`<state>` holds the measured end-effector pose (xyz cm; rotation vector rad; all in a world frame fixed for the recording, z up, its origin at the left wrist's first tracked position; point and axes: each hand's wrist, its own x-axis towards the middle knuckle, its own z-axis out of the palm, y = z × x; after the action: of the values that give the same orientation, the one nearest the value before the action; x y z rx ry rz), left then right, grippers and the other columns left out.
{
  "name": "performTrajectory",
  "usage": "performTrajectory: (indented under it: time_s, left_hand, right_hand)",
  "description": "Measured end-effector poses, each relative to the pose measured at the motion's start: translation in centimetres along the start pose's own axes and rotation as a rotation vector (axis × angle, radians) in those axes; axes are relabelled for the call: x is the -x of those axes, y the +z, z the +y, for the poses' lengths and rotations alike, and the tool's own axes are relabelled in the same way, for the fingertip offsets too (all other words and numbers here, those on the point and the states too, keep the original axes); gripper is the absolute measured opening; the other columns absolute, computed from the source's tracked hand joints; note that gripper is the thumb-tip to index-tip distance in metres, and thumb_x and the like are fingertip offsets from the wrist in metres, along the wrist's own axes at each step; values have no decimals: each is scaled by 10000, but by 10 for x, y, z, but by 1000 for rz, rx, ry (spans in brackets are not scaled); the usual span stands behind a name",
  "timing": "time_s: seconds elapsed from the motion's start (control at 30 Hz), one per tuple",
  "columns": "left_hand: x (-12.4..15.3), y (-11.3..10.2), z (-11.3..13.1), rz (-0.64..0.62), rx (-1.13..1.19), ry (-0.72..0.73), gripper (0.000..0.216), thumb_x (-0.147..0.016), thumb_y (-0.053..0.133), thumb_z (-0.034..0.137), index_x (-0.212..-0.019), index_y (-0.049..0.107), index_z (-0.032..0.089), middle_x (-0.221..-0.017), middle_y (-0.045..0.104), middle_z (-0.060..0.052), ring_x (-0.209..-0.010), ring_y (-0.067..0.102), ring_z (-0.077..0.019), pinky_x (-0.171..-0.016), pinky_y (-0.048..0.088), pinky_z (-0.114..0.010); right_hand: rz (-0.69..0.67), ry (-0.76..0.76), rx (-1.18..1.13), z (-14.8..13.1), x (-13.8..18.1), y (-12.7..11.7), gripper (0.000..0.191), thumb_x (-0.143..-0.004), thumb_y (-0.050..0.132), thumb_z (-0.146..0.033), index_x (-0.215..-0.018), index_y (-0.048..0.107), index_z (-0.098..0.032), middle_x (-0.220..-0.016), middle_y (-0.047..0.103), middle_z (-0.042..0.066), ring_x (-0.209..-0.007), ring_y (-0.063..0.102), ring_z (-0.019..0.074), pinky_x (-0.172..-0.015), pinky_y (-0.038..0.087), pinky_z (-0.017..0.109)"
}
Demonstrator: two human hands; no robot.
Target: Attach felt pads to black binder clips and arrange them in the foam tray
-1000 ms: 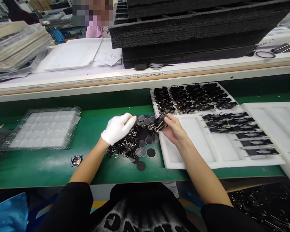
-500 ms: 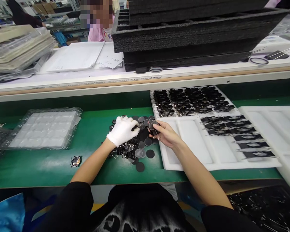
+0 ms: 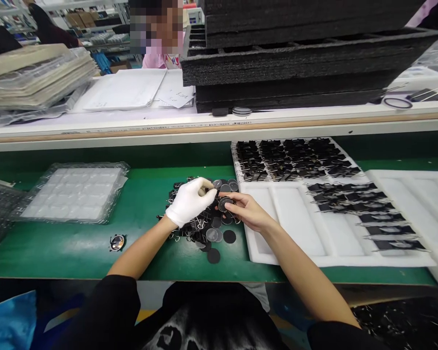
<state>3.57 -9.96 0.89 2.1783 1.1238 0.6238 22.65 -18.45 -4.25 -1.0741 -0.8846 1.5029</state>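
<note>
My left hand (image 3: 190,198), in a white glove, is pinched closed beside my right fingertips; a small dark piece shows at its fingers, too hidden to name. My bare right hand (image 3: 248,210) grips a round dark disc (image 3: 225,204) with a shiny rim between thumb and fingers, and thin wire handles show below it. Under and between both hands lies a heap of black binder clips (image 3: 195,224) with wire handles. Mixed in on its right are loose round discs, some black (image 3: 229,236), some clear grey (image 3: 211,235).
Right of the heap, a white foam tray (image 3: 295,218) carries rows of black clipped pieces (image 3: 288,158). At left are a clear plastic tray (image 3: 73,194) and a disc ringed with clips (image 3: 117,242). Black foam trays (image 3: 284,68) stand on the shelf; a person (image 3: 162,48) is behind.
My left hand has moved right, bringing its fingertips up to my right hand. The right hand has lowered slightly and turned the disc. The whole view has shifted a little.
</note>
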Motion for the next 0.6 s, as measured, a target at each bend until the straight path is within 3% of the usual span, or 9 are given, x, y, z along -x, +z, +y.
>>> performTrajectory:
  time_s: [0.1,0.2,0.27,0.33,0.47,0.6]
  left_hand:
    - [0,-1,-1,8,-172,95,163,-924,572,325,-893,678,206,-777,689,3,-738,639,-149,-738,494,-291]
    - [1,0,-1,38,-228,161,190,-964,531,306,-965,697,214,-909,738,-22,-857,684,-169,-817,518,-302]
    - [4,1,-1,34,-214,185,208,-985,513,305,-1007,701,220,-989,757,-29,-928,701,-175,-861,531,-300]
    - [6,5,-1,17,-195,214,215,-998,510,320,-1027,701,226,-1017,761,-30,-971,705,-175,-886,538,-292]
    - [11,19,-1,85,-181,291,292,-1015,516,449,-1032,715,236,-1021,760,-40,-990,706,-179,-852,553,-295]
    - [14,21,-1,62,-163,327,214,-975,592,425,-1018,742,278,-1065,754,-38,-1027,703,-195,-739,546,-314]
  right_hand:
    - [38,-42,97,0,1,-1,326,-726,887,-450,-930,799,-212,-1337,669,110,-1029,680,230,-756,614,315]
    - [30,6,145,-1,6,-2,393,-741,871,-486,-1036,801,-235,-1270,709,119,-948,701,242,-735,617,349]
    - [34,56,172,0,8,-4,476,-717,884,-504,-1112,792,-256,-1253,728,138,-963,721,283,-770,626,400]
    - [81,68,193,2,9,-6,476,-670,901,-531,-1059,808,-275,-1287,718,155,-1065,718,349,-833,628,465]
    - [158,67,234,12,10,-9,386,-599,897,-578,-921,821,-381,-1290,720,146,-1155,698,417,-910,600,544]
    - [314,36,290,35,12,-31,336,-614,815,-644,-926,780,-524,-1163,752,180,-1083,719,409,-805,578,520]
